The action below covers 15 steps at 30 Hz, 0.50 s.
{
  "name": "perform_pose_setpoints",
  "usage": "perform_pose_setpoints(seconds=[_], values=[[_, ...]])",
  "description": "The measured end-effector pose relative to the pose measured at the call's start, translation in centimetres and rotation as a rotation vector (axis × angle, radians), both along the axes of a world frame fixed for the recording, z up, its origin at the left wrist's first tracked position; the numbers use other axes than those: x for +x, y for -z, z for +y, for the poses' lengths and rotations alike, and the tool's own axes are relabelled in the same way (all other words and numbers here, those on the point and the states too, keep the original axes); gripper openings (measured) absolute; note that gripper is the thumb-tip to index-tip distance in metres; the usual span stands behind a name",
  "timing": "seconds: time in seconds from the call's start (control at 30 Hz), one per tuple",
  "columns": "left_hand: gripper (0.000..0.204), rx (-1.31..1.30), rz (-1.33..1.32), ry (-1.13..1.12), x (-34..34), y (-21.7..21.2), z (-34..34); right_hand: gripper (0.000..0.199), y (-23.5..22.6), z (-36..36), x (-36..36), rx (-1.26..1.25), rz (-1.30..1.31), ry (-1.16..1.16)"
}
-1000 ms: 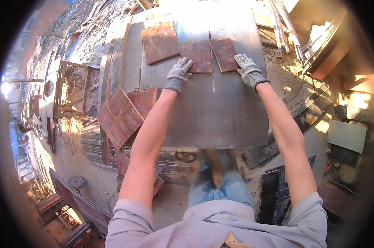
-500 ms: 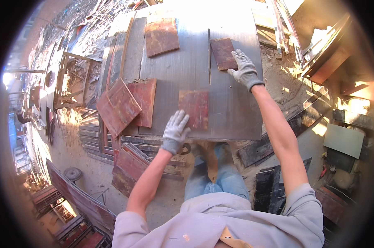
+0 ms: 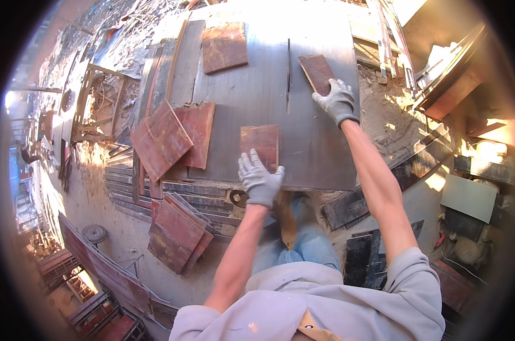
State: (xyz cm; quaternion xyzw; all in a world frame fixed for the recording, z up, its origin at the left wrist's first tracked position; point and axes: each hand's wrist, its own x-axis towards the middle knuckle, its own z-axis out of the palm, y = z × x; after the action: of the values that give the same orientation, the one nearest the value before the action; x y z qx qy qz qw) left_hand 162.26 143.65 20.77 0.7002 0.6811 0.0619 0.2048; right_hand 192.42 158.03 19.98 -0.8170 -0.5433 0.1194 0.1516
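1 head-worn fisheye view, steeply downward onto the near tabletop [image 3: 325,153], its dark rim perhaps blurred.

This looks like a rough, sunlit woodworking workshop, at least partly outdoors: its centre is a metal-topped saw table [image 3: 320,153] with a narrow slit [image 3: 289,85] cut through it, and worn reddish-brown panels [image 3: 263,136] lie about on top. Past the far-left corner spreads a heap of scrap [image 3: 121,42], while long strips [image 3: 385,40] lie beyond the right edge. Off the near-left corner, dark planks [image 3: 129,193] and a stack of cut boards [image 3: 178,236] sit low over dusty ground [image 3: 118,247].
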Motion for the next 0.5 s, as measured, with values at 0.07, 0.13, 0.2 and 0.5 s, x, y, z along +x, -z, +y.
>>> perform_pose_setpoints(seconds=[0.07, 0.13, 0.2, 0.5], values=[[0.083, 0.124, -0.171, 0.076, -1.7, -1.1, 0.5, 0.071, -0.9, -3.6, 2.2, 0.136, 0.511, 0.127], [0.069, 0.119, -0.239, -0.007, -4.9, -2.6, 0.9, 0.044, -1.6, -8.2, 3.0, 0.271, 1.139, 0.127], [0.046, 0.015, -0.232, -0.167, -7.5, -3.6, 1.9, 0.035, -2.5, -12.3, 2.5, 0.215, 1.521, 0.211], [0.034, -0.508, -1.317, -0.434, -15.6, -11.2, -1.6, 0.031, -5.9, -28.6, -4.1, 0.021, 1.36, 0.232]])
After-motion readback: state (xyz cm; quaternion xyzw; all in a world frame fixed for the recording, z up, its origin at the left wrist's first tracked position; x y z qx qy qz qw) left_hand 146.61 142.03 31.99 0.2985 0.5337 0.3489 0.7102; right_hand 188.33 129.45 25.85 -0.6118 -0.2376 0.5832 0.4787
